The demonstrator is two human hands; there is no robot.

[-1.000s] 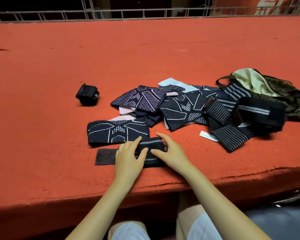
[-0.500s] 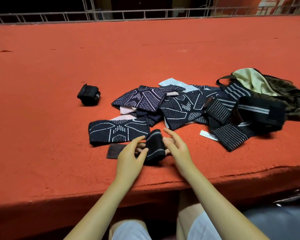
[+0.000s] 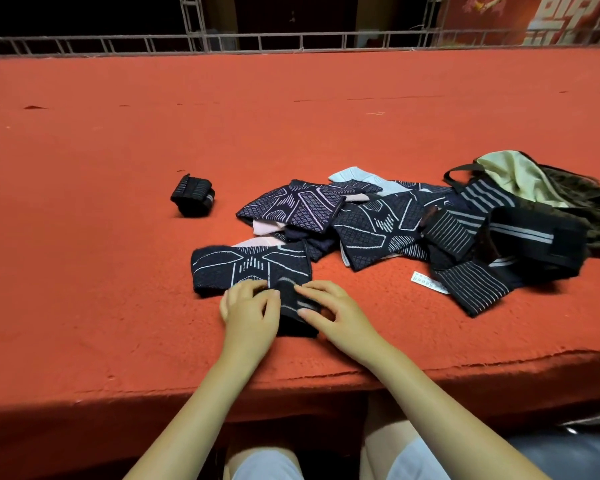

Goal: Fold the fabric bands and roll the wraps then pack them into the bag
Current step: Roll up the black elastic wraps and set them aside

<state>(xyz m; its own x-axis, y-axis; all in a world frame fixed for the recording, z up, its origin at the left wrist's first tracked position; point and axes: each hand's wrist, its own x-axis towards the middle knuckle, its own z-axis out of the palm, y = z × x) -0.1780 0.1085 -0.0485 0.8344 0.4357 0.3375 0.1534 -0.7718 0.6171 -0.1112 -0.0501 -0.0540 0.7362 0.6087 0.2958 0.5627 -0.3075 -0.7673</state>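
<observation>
A black wrap with grey stripes (image 3: pixel 294 308) lies rolled near the front edge of the red surface, between my two hands. My left hand (image 3: pixel 250 313) grips its left side and my right hand (image 3: pixel 329 311) presses on its right side. Just behind it a folded dark patterned fabric band (image 3: pixel 250 265) lies flat. One rolled black wrap (image 3: pixel 192 195) sits apart to the far left. A heap of patterned bands (image 3: pixel 368 223) and striped black wraps (image 3: pixel 520 244) spreads to the right. The olive bag (image 3: pixel 548 185) with pale lining lies open at the far right.
The red carpeted surface (image 3: pixel 118 237) stretches far back to a metal truss railing (image 3: pixel 291 39). A small white label (image 3: pixel 426 282) lies by the striped wraps. The front edge of the surface runs just above my knees.
The wrap's flat tail on the left has been rolled in; none of it shows now. Both hands have closed in around the roll, which now sits tight against the folded band.
</observation>
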